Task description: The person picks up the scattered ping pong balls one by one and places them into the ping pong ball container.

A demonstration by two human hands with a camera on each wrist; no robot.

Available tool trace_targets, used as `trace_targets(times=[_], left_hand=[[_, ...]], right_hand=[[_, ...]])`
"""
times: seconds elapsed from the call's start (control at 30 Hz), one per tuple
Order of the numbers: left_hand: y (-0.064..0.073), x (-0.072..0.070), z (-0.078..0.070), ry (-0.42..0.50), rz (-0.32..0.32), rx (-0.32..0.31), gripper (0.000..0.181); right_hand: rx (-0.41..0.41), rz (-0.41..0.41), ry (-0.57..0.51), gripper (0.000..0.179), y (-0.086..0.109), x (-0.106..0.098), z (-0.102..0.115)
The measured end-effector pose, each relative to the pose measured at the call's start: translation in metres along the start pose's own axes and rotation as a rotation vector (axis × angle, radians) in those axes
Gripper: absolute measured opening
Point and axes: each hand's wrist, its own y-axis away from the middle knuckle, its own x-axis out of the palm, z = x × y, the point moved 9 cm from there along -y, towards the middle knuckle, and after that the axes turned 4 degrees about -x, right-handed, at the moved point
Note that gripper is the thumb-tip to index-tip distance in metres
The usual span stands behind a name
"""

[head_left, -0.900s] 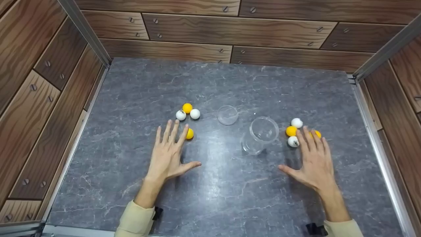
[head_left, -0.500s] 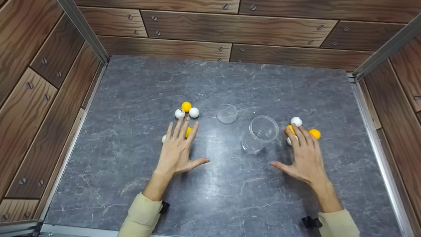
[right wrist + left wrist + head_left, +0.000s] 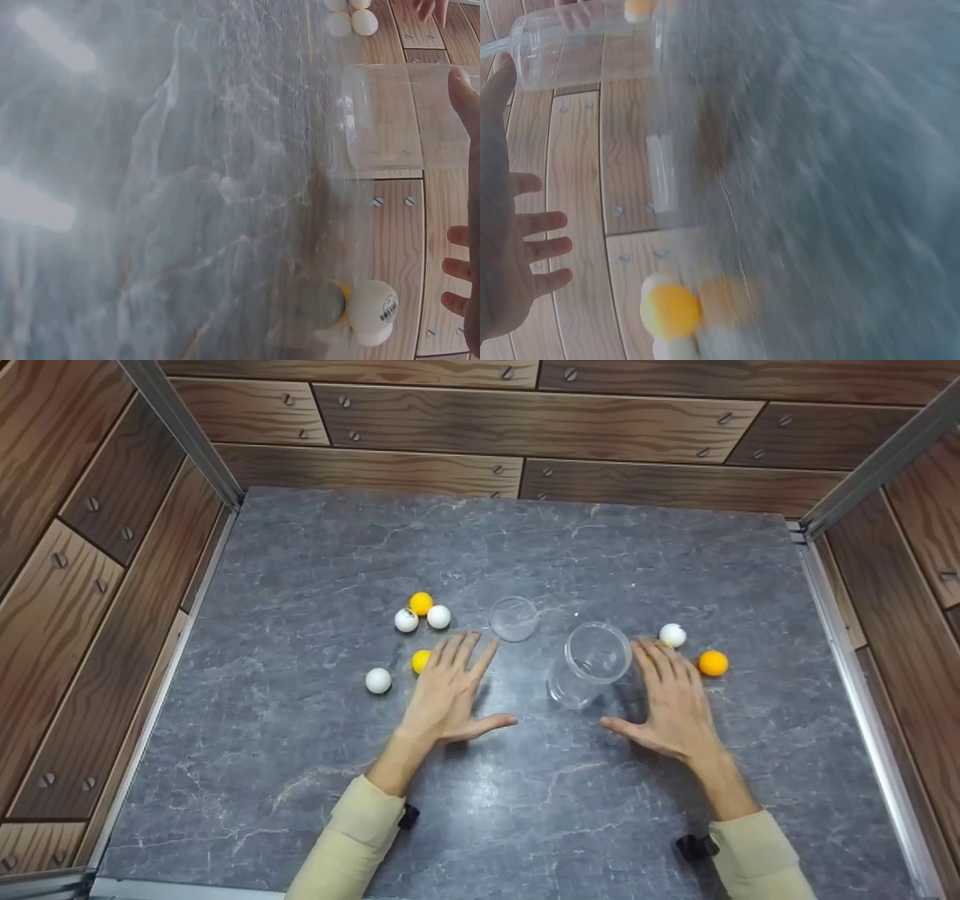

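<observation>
A tall clear plastic container (image 3: 598, 654) stands upright on the table, its mouth uppermost. To its left is my left hand (image 3: 448, 701), fingers spread and thumb toward the container, holding nothing. Just right of the container hovers my right hand (image 3: 675, 711), its fingertips near the rim; whether they touch it I cannot tell. A flat clear round lid (image 3: 514, 619) lies beyond my left hand. Beside the left fingers sits an orange ping-pong ball (image 3: 421, 661). A white ping-pong ball (image 3: 673, 634) shows past my right fingertips, which hide other balls there.
Farther left, an orange ball (image 3: 421, 603) touches two white balls, and another white ball (image 3: 379, 680) lies apart. Another orange ball (image 3: 713, 663) lies right of my right hand. Wood-patterned walls (image 3: 420, 420) and metal edges (image 3: 862, 720) border the grey table (image 3: 480, 817).
My left hand has moved right, uncovering a white ball and most of an orange one. My right hand has moved left toward the container, now covering balls. The container and lid stay in place.
</observation>
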Motion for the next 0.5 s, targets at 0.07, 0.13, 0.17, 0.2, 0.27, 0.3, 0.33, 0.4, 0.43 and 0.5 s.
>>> trace_targets(times=[0.07, 0.13, 0.17, 0.2, 0.27, 0.3, 0.33, 0.4, 0.43, 0.5], left_hand=[[-0.006, 0.003, -0.005, 0.008, 0.004, 0.01, 0.117], [-0.012, 0.006, -0.01, 0.018, 0.017, 0.018, 0.116], [-0.014, 0.008, -0.012, 0.023, 0.025, 0.022, 0.115], [-0.017, 0.009, -0.015, 0.03, 0.031, 0.026, 0.115], [-0.023, 0.012, -0.02, 0.041, 0.045, 0.034, 0.115], [-0.026, 0.014, -0.022, 0.047, 0.048, 0.039, 0.115], [-0.028, 0.015, -0.024, 0.049, 0.05, 0.044, 0.115], [-0.033, 0.017, -0.029, 0.062, 0.038, 0.054, 0.115], [-0.036, 0.017, -0.032, 0.066, 0.031, 0.061, 0.115], [-0.04, 0.019, -0.036, 0.076, 0.022, 0.072, 0.114]], right_hand=[[0.002, 0.015, 0.001, 0.128, -0.002, 0.004, 0.0], [0.001, 0.027, 0.003, 0.127, -0.004, 0.007, 0.0], [0.001, 0.031, 0.001, 0.127, -0.005, 0.008, 0.001], [0.0, 0.035, -0.001, 0.127, -0.006, 0.01, 0.001], [-0.001, 0.037, -0.004, 0.126, -0.007, 0.012, 0.001], [-0.001, 0.039, -0.006, 0.126, -0.008, 0.013, 0.001], [-0.003, 0.038, -0.008, 0.126, -0.009, 0.014, 0.001], [-0.006, 0.034, -0.009, 0.126, -0.01, 0.016, 0.002], [-0.008, 0.031, -0.008, 0.126, -0.011, 0.016, 0.002], [-0.015, 0.024, -0.004, 0.126, -0.012, 0.017, 0.003]])
